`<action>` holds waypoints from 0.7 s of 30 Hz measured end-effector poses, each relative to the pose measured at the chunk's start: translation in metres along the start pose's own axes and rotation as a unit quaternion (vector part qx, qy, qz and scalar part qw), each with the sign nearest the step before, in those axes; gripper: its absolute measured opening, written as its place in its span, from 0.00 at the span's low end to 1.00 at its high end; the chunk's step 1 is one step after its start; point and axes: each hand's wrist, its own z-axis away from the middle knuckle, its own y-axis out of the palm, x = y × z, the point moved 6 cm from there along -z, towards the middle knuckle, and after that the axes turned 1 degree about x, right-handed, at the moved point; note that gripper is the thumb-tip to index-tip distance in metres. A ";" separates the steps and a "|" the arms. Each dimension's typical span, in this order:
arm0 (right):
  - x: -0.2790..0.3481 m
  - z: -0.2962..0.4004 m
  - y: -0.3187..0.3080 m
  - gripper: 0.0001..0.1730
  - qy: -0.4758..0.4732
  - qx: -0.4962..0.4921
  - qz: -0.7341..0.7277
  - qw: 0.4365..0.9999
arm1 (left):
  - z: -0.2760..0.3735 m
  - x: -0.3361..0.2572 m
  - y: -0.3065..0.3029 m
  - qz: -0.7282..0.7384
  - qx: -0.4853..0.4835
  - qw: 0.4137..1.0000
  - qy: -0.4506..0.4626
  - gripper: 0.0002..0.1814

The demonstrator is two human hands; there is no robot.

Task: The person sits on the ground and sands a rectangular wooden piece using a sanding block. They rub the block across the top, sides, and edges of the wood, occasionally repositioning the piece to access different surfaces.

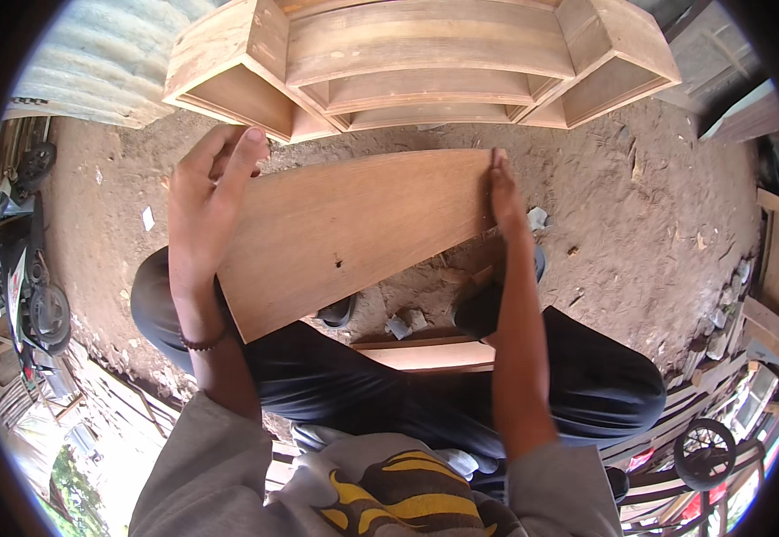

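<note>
A flat wooden board [356,228] is held tilted above my knees, with a small dark hole near its lower edge. My right hand [507,194] grips the board's narrower right end. At the wider left end is my left hand [211,181], its thumb raised and fingers curled; the back of the hand hides whether it grips the board. Just beyond the board stands an unfinished wooden cabinet [430,50] with open compartments, close to my left fingertips.
Stone pieces [406,323] lie on the dirt ground [604,268] between my feet. A wooden piece [430,356] lies near my legs. Corrugated metal sheet [101,60] stands at the upper left, a motorcycle [27,295] at the far left. Planks and a wheel [704,454] are at the lower right.
</note>
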 end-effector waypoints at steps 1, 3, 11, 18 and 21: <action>-0.012 -0.011 -0.004 0.30 0.044 0.021 -0.037 0.998 | 0.000 -0.001 0.001 -0.002 0.004 1.000 0.001 0.19; -0.024 -0.025 -0.010 0.30 0.125 0.065 -0.106 0.984 | -0.002 -0.001 0.003 -0.001 0.005 1.000 0.002 0.19; -0.076 -0.053 -0.002 0.30 0.026 0.048 -0.068 0.996 | -0.003 -0.002 0.005 0.010 0.004 1.000 0.009 0.18; -0.081 -0.012 0.008 0.32 0.043 0.057 -0.034 0.997 | 0.005 0.009 -0.004 -0.009 -0.024 0.999 -0.020 0.18; -0.084 -0.041 -0.001 0.32 0.030 0.049 -0.052 0.997 | -0.002 0.005 -0.002 0.011 -0.006 1.000 -0.013 0.19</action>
